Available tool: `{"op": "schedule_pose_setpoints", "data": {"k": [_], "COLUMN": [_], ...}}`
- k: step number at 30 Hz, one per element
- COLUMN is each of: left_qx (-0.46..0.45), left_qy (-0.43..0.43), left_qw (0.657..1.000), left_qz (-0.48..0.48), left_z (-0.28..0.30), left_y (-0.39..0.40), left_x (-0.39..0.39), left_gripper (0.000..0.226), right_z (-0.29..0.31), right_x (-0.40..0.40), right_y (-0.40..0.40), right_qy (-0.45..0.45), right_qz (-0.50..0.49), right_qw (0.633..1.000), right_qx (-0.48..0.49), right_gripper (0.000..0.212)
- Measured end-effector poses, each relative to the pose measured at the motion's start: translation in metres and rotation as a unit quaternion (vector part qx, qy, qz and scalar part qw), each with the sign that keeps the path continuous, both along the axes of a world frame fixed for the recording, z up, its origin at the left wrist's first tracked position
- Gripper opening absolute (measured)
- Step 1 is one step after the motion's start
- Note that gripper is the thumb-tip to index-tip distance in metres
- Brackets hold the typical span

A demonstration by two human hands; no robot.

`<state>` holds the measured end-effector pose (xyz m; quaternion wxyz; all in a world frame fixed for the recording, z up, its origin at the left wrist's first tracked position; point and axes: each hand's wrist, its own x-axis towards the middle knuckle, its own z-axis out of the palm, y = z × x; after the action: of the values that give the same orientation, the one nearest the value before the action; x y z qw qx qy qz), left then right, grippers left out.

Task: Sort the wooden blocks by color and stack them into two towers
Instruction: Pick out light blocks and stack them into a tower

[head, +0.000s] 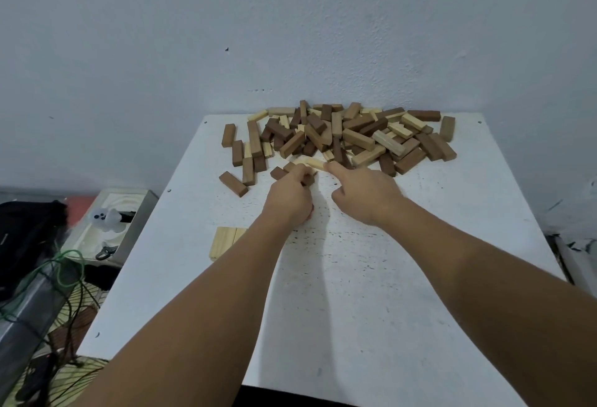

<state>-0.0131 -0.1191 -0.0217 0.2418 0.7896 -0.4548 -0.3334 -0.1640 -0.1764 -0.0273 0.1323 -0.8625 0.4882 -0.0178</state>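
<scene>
A jumbled pile of dark and light wooden blocks (352,135) lies at the far end of the white table (403,261). My left hand (290,196) is at the pile's near edge, its fingers curled round a dark block (309,180). Another dark block (278,173) lies just left of those fingers. My right hand (365,195) points its index finger forward, and the fingertip touches the end of a light block (314,162); the thumb stays apart from it. Two light blocks (226,242) lie flat side by side at the near left, partly hidden by my left forearm.
A few loose dark blocks (233,183) lie left of the pile. The wall stands right behind the table. Off the table's left edge are a metal tray (142,212), a black bag (29,229), green cable (69,264) and a fan grille (64,326).
</scene>
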Motion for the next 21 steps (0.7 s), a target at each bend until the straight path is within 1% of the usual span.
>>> {"op": "schedule_pose_setpoints", "data": {"k": [2, 4, 6, 7, 9, 11, 13, 15, 17, 21], "left_qx": [0.032, 0.053, 0.062, 0.066, 0.072, 0.06, 0.042, 0.024, 0.014, 0.022], "left_qy": [-0.046, -0.07, -0.082, -0.099, -0.138, -0.155, -0.164, -0.171, -0.17, -0.187], "left_qw": [0.997, 0.992, 0.988, 0.984, 0.973, 0.968, 0.968, 0.969, 0.97, 0.97], "left_qz": [-0.048, -0.089, -0.116, -0.134, -0.17, -0.188, -0.187, -0.179, -0.173, -0.151], "left_z": [0.0, 0.002, 0.005, 0.007, 0.011, 0.014, 0.013, 0.008, 0.002, 0.004], "left_y": [-0.002, -0.003, -0.004, -0.004, -0.002, 0.002, 0.003, 0.004, 0.006, 0.006], "left_x": [-0.002, -0.005, -0.003, 0.0, 0.006, 0.012, 0.018, 0.022, 0.024, 0.021], "left_gripper": [0.067, 0.072, 0.075, 0.075, 0.073, 0.068, 0.064, 0.062, 0.06, 0.061], "right_z": [-0.017, -0.031, -0.039, -0.04, -0.04, -0.042, -0.044, -0.045, -0.044, -0.044], "right_x": [-0.011, -0.018, -0.019, -0.019, -0.019, -0.018, -0.017, -0.016, -0.015, -0.015], "right_y": [0.015, 0.03, 0.033, 0.032, 0.027, 0.024, 0.022, 0.02, 0.019, 0.02], "right_qy": [-0.058, -0.123, -0.171, -0.18, -0.184, -0.181, -0.163, -0.141, -0.13, -0.148], "right_qz": [-0.01, -0.014, -0.021, -0.024, -0.024, -0.015, 0.0, 0.015, 0.018, 0.007], "right_qw": [0.996, 0.985, 0.976, 0.974, 0.974, 0.975, 0.979, 0.982, 0.984, 0.983], "right_qx": [-0.063, -0.116, -0.135, -0.135, -0.132, -0.125, -0.124, -0.127, -0.117, -0.108], "right_gripper": [0.044, 0.034, 0.026, 0.024, 0.025, 0.038, 0.051, 0.058, 0.057, 0.049]}}
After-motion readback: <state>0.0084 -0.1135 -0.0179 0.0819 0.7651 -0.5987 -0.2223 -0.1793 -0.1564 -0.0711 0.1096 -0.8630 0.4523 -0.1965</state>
